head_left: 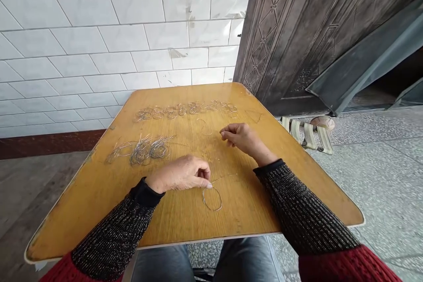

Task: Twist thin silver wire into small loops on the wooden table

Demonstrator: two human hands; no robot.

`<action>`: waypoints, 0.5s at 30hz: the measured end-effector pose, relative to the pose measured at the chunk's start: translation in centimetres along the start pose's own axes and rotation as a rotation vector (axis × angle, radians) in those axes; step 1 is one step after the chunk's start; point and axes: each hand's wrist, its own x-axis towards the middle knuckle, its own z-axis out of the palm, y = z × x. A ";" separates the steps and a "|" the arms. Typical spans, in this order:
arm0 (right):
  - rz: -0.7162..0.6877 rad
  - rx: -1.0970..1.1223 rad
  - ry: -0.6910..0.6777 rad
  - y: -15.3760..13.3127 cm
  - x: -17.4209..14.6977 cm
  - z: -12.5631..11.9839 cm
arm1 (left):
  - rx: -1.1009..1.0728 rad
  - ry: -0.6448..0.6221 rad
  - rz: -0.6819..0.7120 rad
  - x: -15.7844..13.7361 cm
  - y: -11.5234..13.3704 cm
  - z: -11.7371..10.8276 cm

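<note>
My left hand (187,172) is closed in a pinch, thumb and fingertips on a thin wire loop (220,202) low over the front middle of the table. A short wire end sticks out to the right of the pinch. Farther back and to the right, my right hand (243,139) has its thumb and fingers pressed together; whatever they may hold is too small to make out. Just left of those fingertips lies a curved piece of wire (207,134). Tangled bundles of grey wire (140,153) rest on the table beyond my left hand.
The wooden table (185,224) has a row of coiled wires (171,112) across its far part. A faint bent wire (256,116) lies near the right edge. Behind stand a tiled wall (115,37) and a dark carved door (291,31). A striped strap object (310,135) is on the floor.
</note>
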 end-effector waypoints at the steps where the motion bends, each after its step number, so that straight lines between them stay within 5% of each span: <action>1: -0.004 -0.004 -0.007 0.0 0.0 0.1 | 0.010 0.022 0.004 0.0 -0.1 0.3; 8: -0.035 -0.028 -0.015 -0.2 0.0 0.6 | -0.013 0.126 0.001 0.3 -1.0 1.3; 15: -0.006 0.121 -0.092 0.2 0.1 1.9 | -0.256 0.501 -0.079 0.9 -1.2 -0.1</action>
